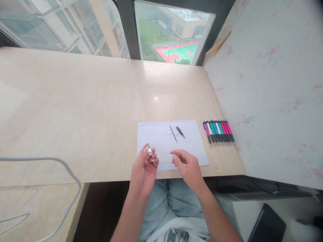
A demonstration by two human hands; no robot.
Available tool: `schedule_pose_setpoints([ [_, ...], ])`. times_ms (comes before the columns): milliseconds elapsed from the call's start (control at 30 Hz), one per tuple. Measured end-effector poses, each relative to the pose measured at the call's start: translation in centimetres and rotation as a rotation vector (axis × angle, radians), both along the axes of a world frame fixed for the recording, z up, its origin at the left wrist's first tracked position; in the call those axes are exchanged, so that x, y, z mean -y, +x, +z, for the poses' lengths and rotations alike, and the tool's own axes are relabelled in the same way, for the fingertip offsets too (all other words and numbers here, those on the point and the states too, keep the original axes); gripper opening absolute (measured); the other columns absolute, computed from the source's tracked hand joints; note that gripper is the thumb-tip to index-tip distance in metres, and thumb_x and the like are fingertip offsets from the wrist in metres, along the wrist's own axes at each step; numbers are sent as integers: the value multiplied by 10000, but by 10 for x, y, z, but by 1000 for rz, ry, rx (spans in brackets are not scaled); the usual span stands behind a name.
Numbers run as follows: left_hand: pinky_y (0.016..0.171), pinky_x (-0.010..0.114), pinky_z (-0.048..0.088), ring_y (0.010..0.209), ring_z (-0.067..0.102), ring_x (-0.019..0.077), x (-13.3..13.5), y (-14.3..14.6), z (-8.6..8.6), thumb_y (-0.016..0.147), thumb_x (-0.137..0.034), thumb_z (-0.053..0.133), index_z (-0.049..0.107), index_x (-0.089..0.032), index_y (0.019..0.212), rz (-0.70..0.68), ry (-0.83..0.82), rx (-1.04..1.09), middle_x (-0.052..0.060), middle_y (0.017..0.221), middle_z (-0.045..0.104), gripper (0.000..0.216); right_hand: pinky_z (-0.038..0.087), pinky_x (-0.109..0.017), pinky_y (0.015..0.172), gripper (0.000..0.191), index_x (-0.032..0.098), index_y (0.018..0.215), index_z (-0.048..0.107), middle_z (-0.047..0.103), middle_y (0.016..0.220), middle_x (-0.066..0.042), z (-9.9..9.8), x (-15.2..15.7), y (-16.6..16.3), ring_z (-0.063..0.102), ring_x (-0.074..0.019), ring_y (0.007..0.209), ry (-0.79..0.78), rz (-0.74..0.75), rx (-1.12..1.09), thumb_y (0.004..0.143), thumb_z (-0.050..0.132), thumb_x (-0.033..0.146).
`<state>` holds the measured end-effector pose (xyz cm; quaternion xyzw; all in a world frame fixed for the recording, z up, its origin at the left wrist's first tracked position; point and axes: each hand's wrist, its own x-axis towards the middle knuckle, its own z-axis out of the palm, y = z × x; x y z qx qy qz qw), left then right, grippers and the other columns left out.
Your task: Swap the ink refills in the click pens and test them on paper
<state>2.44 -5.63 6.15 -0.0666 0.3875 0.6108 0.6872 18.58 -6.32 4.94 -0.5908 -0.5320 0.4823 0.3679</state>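
Note:
My left hand (145,165) is closed round a small white pen part (149,150), held upright over the near edge of a white sheet of paper (161,139). My right hand (188,167) hovers just right of it with its fingers loosely curled and pinched; nothing shows in them. On the sheet lie a thin dark refill (173,134), a black pen tip piece (180,131) and a tiny white bit (170,133). Further right a row of several coloured click pens (219,132) lies on the desk.
The beige stone desk (83,111) runs under a window. A white speckled wall panel (272,90) borders the right side. A white cable (68,174) loops over the lower left ledge. My lap is below the desk edge.

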Motion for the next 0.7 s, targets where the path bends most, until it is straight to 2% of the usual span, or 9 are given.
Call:
schedule_pose_setpoints([
  [100,569,153,494,646,561,64,0,2,2,864,-100,599,625,-103,974,0,-47,24,45,835,601,113,488,-270,654,201,192,968,695,663,731,-17,3,4,1,622,-154,681,14,8,-12,899,535,292],
  [300,585,156,493,635,561,62,2,8,1,842,-95,623,613,-133,985,-16,-31,-35,43,831,612,149,484,-275,660,194,190,956,698,669,736,-18,5,9,3,619,-153,686,-6,25,-36,892,536,274],
  [433,620,172,488,650,575,74,5,14,4,818,-148,678,579,-166,1082,5,13,-225,32,803,645,282,495,-290,670,190,192,966,695,670,748,-18,1,9,1,617,-153,674,-39,-2,-103,883,558,294],
  [500,667,196,494,694,602,95,8,17,7,813,-199,704,526,-202,1210,32,76,-425,25,800,672,435,513,-298,684,202,196,993,685,687,808,-30,0,9,-1,641,-163,715,-85,-67,-222,876,582,325],
  [567,730,239,501,744,630,123,11,20,9,804,-237,724,459,-239,1314,25,155,-652,20,815,694,575,539,-322,759,232,199,1026,671,708,939,-57,0,8,-5,674,-191,849,-157,-145,-426,871,600,356],
  [633,786,286,501,761,643,149,15,21,11,754,-229,769,459,-253,1333,-19,221,-863,16,827,703,657,530,-377,899,265,193,1050,665,704,1083,-87,2,8,-8,664,-226,1021,-257,-176,-690,874,598,378],
  [700,813,312,496,751,645,168,19,23,13,669,-175,823,529,-245,1274,-86,260,-984,14,820,703,676,478,-422,1014,282,177,1049,673,689,1168,-108,3,7,-12,634,-245,1124,-374,-160,-928,881,583,385],
])
